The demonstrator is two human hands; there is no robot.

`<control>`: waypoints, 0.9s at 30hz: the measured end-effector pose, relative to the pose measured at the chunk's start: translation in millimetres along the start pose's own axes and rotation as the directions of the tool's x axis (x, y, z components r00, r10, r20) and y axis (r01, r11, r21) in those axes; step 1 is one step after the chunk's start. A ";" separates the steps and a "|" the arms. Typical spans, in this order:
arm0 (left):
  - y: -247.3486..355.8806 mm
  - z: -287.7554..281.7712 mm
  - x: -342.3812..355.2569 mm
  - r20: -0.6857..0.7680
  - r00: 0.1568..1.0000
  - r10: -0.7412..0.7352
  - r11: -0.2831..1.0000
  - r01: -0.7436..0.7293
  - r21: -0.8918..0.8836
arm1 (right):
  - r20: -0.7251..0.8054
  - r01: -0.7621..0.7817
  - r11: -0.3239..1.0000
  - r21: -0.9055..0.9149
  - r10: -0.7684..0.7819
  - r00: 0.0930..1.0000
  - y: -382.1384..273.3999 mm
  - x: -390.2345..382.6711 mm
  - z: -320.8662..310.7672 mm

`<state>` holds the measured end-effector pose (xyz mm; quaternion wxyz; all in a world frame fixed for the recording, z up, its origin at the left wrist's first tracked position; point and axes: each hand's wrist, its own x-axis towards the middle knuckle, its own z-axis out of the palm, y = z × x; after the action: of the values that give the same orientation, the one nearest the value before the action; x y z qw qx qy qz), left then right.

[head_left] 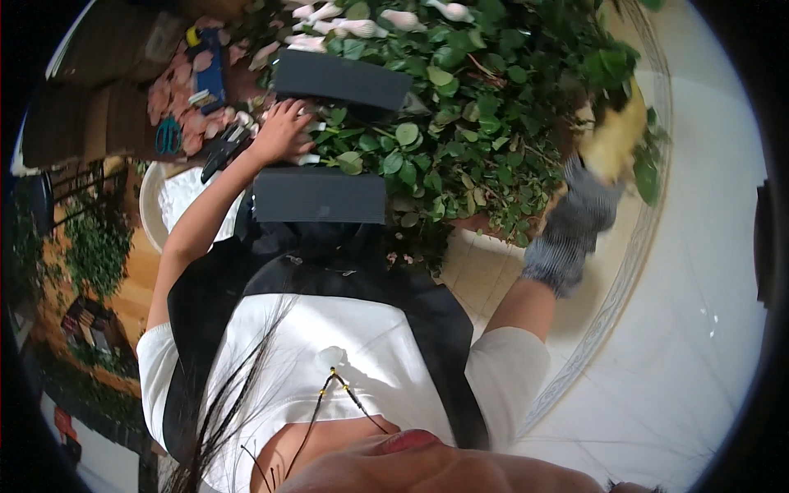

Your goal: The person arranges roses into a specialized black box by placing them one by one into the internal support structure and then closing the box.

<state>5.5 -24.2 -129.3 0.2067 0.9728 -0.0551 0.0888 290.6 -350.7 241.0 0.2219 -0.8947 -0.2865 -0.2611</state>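
My left hand (283, 131), bare, rests with its fingers spread over pale flower heads between two dark grey blocks: the far block (341, 80) and the near block (319, 195). Leafy green stems (411, 152) run rightward from there into a thick heap of foliage (493, 107). Off to the right, my right hand (615, 135) wears a yellow glove below a grey striped sleeve cover (571, 226). It is smeared by motion, so its fingers cannot be made out. Leaves (648, 168) show right beside the glove; whether it grips their stem is unclear.
Flowers in pale pink sleeves (362, 29) lie beyond the far block. Loose pink petals (177, 94), teal-handled scissors (168, 135), a black hand tool (226, 152) and a blue box (209, 78) are at the left. A white-lined bin (177, 201) stands below them.
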 end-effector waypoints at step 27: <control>9.6 1.7 -27.7 0.062 0.993 -0.097 0.995 0.099 -0.015 | 0.800 -0.086 0.926 -0.366 0.361 0.479 2.1 -298.0 197.5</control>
<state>-22.7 -31.6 -132.5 0.2178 0.9747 -0.0144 0.0482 150.7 -362.5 -87.9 -0.0432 -0.9566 -0.1983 0.2089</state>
